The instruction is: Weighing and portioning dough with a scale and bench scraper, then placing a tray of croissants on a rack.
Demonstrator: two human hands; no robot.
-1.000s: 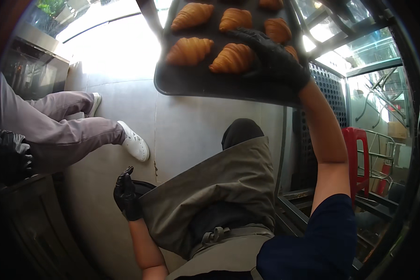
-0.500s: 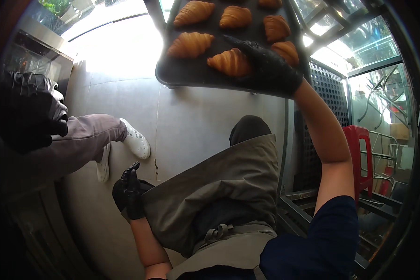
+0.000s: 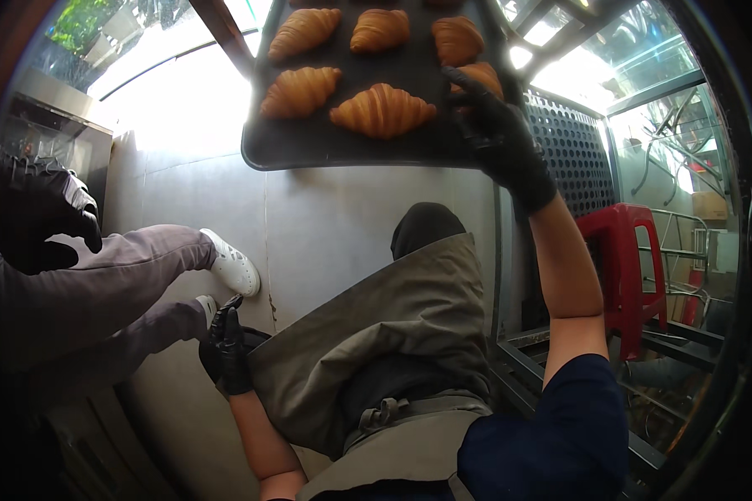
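Several golden-brown croissants lie in rows on a dark baking tray (image 3: 301, 158) ahead of me. My right hand (image 3: 505, 146), in a black glove, reaches over the tray's near right corner. Its fingers stretch across the nearest right-hand croissant (image 3: 479, 77) and partly hide it; whether they press on it I cannot tell. Just left of the hand, a croissant (image 3: 383, 111) lies crosswise, apart from the fingers. Another croissant (image 3: 301, 91) is further left. Low beside my apron, my left hand (image 3: 228, 346), also black-gloved, is held with its fingers raised and nothing visible in them.
At the left, another person's black-gloved hand (image 3: 46, 209) and legs (image 3: 150, 259) come close, with a white shoe (image 3: 231, 263) on the grey tiled floor (image 3: 309, 225). A red plastic stool (image 3: 610, 259) and a dark metal frame (image 3: 530, 371) stand at my right.
My right hand has moved off the near middle croissant to the right-hand one. The near middle croissant now lies more level. The tray appears further left in view; my left hand has barely moved.
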